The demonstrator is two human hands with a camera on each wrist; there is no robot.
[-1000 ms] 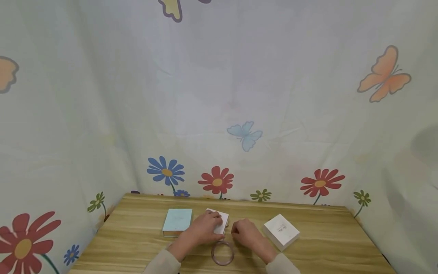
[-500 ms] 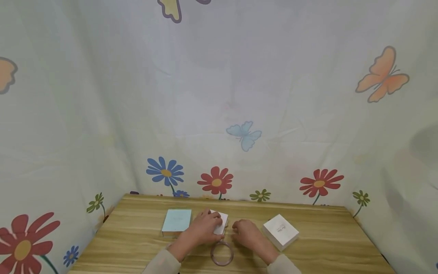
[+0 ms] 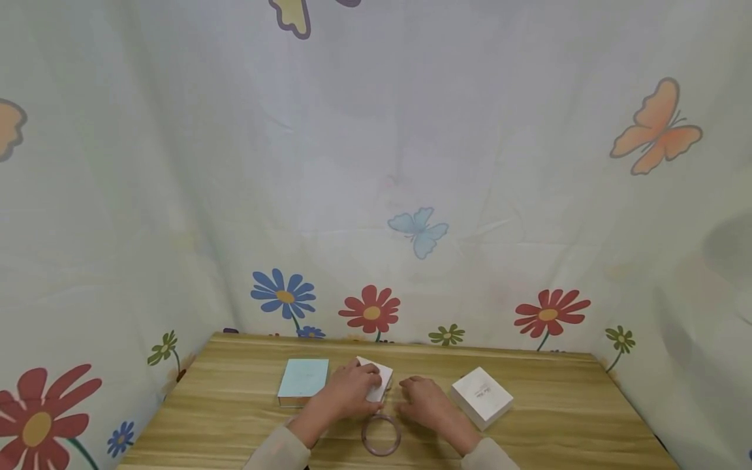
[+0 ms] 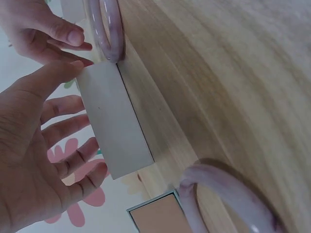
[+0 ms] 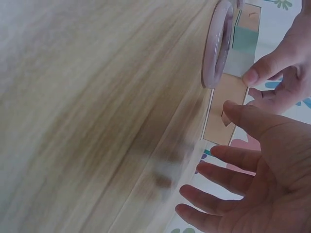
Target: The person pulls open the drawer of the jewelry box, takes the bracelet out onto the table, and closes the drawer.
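Head view shows our left hand (image 3: 346, 391) gripping the small white box (image 3: 378, 380) at table (image 3: 558, 418) centre, thumb and spread fingers around it. At its 3 o'clock our right hand (image 3: 424, 399) rests empty, fingers relaxed. A pink bangle (image 3: 381, 435) lies at 6 o'clock.

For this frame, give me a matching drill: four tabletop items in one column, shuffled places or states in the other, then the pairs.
Things:
1. pale blue box
2. small white box
3. pink bangle
4. large white box

Places:
A. under the left hand
B. farthest right on the table
C. nearest the person, between the wrists
D. farthest left

Pairs: 1-D, 2-A, 3-C, 4-B
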